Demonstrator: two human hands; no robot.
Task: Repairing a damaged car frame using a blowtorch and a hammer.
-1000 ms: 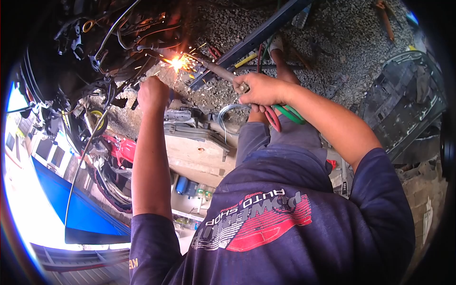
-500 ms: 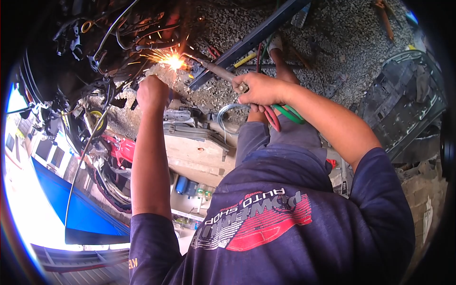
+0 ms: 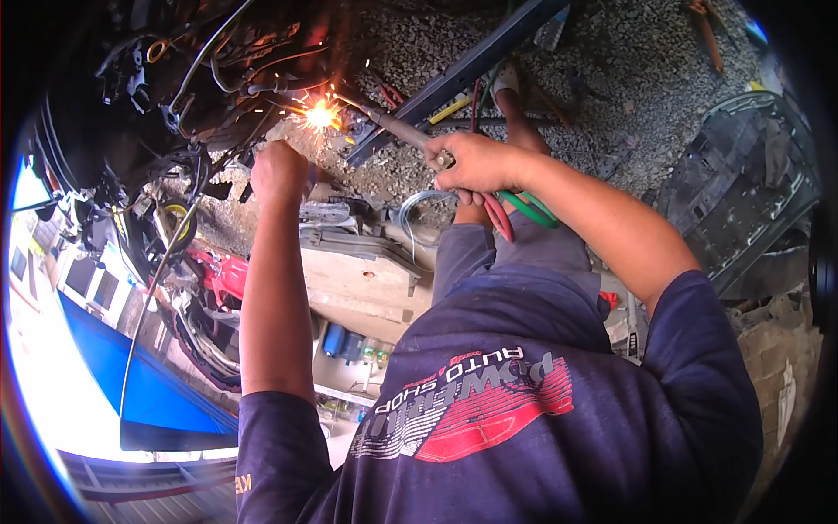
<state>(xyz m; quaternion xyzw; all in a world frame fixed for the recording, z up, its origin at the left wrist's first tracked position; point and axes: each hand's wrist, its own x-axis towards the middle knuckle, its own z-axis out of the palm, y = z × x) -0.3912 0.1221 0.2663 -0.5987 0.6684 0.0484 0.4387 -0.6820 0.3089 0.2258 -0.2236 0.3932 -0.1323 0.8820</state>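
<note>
The cutting torch (image 3: 400,127) is showing dull metal, while the red hose (image 3: 498,218) and green hose (image 3: 539,213) are looking smooth and rubbery. The gravel (image 3: 602,52) is looking rough, the metal beam (image 3: 502,42) smooth, and the T-shirt (image 3: 541,445) matt cloth.

Glaring sparks (image 3: 320,115) are masking the surface behind them. My left hand (image 3: 280,172) is concealing its own fingertips. My right hand (image 3: 478,164) is covering part of the torch (image 3: 401,129). The upper edge is cutting off the bar (image 3: 458,76).
</note>
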